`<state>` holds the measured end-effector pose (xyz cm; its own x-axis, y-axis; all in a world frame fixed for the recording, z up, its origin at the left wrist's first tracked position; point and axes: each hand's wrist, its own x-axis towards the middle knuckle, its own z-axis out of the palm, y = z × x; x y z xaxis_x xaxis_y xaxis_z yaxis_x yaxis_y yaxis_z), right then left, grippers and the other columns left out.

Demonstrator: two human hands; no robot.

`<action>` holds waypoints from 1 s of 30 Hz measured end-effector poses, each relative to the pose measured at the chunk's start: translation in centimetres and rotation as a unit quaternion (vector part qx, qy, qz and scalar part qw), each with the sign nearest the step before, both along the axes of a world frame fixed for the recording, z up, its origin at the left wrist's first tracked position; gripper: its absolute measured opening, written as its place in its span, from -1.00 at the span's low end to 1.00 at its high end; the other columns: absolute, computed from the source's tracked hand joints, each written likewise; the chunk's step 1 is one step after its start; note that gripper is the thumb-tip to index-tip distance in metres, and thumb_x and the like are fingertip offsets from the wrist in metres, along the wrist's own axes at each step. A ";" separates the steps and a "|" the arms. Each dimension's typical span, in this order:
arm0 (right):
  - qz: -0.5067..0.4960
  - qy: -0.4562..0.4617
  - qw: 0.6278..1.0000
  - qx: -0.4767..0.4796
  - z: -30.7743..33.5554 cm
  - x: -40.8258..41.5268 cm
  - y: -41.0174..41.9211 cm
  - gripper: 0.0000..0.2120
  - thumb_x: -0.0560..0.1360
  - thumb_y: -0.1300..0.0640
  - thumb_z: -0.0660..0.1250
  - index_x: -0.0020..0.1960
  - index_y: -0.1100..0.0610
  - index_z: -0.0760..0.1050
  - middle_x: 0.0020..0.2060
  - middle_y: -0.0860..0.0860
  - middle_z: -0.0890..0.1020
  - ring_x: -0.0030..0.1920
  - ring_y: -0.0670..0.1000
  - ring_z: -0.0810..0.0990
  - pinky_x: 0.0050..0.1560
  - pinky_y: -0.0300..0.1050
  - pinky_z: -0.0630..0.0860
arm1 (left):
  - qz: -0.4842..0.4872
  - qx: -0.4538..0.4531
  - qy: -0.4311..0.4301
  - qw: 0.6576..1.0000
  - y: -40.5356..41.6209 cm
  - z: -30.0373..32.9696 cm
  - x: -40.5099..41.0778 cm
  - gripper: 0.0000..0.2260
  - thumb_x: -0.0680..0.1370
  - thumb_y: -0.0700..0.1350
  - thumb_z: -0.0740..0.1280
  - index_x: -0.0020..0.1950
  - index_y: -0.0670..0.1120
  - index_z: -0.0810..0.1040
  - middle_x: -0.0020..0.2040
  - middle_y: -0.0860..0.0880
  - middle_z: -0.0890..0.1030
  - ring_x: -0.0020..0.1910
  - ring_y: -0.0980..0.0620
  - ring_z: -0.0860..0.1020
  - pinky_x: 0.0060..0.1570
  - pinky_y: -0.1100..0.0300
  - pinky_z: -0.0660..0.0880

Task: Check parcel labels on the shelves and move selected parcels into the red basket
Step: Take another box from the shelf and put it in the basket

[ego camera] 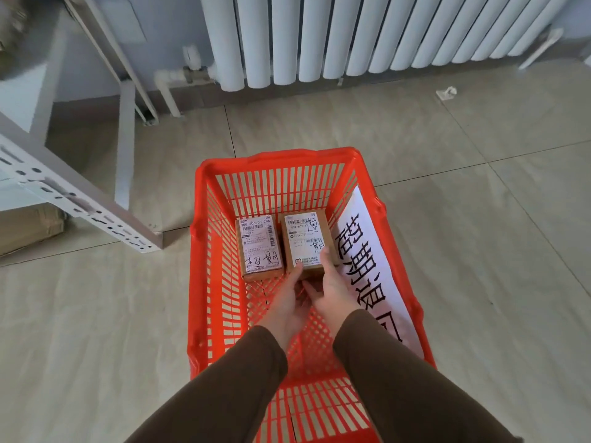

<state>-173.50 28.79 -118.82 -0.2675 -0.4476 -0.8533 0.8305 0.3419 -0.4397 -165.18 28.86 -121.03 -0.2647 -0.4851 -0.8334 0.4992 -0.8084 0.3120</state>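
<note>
The right parcel's (307, 241) near end is covered by the left hand (289, 298) and right hand (332, 287). The paper sign (367, 266) at 3 o'clock in the red basket (204, 251) loses its last characters behind the right sleeve (412, 388). Label print is too small to read. At 10 o'clock the shelf frame (80, 206) blurs off-frame.

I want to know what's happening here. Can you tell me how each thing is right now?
red basket: on the floor, holding two parcels.
left parcel: lying flat in the basket, label up, untouched.
right parcel: label up, gripped at its near end by both hands.
left hand: holding the right parcel.
right hand: holding the right parcel, finger on its label.
paper sign: leaning against the basket's right wall.
</note>
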 end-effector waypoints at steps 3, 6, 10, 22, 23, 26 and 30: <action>0.003 -0.005 1.000 0.008 -0.1 0.0 -0.6 -0.79 0.58 0.03 0.44 -0.09 0.14 0.51 -0.13 0.18 0.63 -0.11 0.15 0.63 0.33 0.16 0.55 | 0.002 0.003 -0.004 1.000 -0.6 -0.5 0.1 -0.71 0.62 -0.03 0.41 0.24 -0.19 0.62 -0.21 -0.09 0.77 -0.09 -0.02 0.66 -0.24 0.18 0.64; 0.017 0.016 1.000 0.021 -0.5 0.0 -0.8 -0.79 0.57 0.01 0.45 -0.08 0.12 0.50 -0.12 0.16 0.63 -0.10 0.15 0.63 0.29 0.14 0.57 | 0.005 0.007 -0.010 1.000 -0.8 -0.7 0.2 -0.70 0.60 -0.02 0.44 0.24 -0.18 0.63 -0.10 -0.12 0.77 -0.06 -0.04 0.65 -0.28 0.18 0.65; 0.050 0.033 0.998 0.021 -0.7 0.2 -0.8 -0.69 0.54 -0.06 0.47 0.07 0.18 0.59 -0.07 0.16 0.71 -0.10 0.10 0.70 0.09 0.03 0.66 | 0.001 0.001 -0.029 1.000 -0.9 -0.8 -0.1 -0.65 0.63 -0.01 0.40 0.34 -0.17 0.60 0.08 -0.15 0.71 0.00 -0.05 0.65 -0.17 0.12 0.65; 0.149 0.075 0.986 0.015 8.0 1.5 3.0 -0.78 0.64 -0.10 0.32 0.07 0.04 0.61 0.01 0.10 0.74 0.05 0.08 0.71 0.25 0.05 0.61 | -0.055 0.012 -0.059 0.997 0.7 8.4 4.1 -0.73 0.66 0.05 0.34 0.20 -0.14 0.60 0.16 -0.13 0.65 0.28 -0.12 0.60 0.33 -0.01 0.54; 0.156 0.075 0.985 0.005 9.8 2.0 3.3 -0.72 0.64 -0.12 0.32 0.13 0.07 0.64 0.01 0.09 0.76 0.04 0.09 0.73 0.19 0.03 0.64 | -0.062 0.002 -0.070 0.996 0.5 10.5 5.2 -0.72 0.67 0.04 0.32 0.23 -0.14 0.60 0.12 -0.10 0.65 0.28 -0.10 0.59 0.27 0.03 0.56; 0.176 0.074 0.981 -0.027 17.1 4.0 3.7 -0.66 0.64 -0.11 0.31 0.24 0.10 0.64 -0.02 0.08 0.77 -0.03 0.06 0.74 0.00 -0.06 0.64 | -0.056 -0.020 -0.090 0.994 0.0 18.3 8.4 -0.63 0.66 0.05 0.34 0.38 -0.15 0.52 0.19 -0.10 0.65 0.27 -0.08 0.59 0.01 0.10 0.60; 0.214 0.087 0.972 -0.050 30.3 7.2 2.5 -0.69 0.63 -0.08 0.34 0.23 0.12 0.61 0.06 0.09 0.68 0.02 0.05 0.67 0.04 -0.05 0.62 | -0.064 -0.073 -0.113 0.989 -0.3 30.0 12.2 -0.70 0.66 0.07 0.33 0.28 -0.09 0.57 0.25 -0.07 0.63 0.21 -0.04 0.62 0.05 0.11 0.58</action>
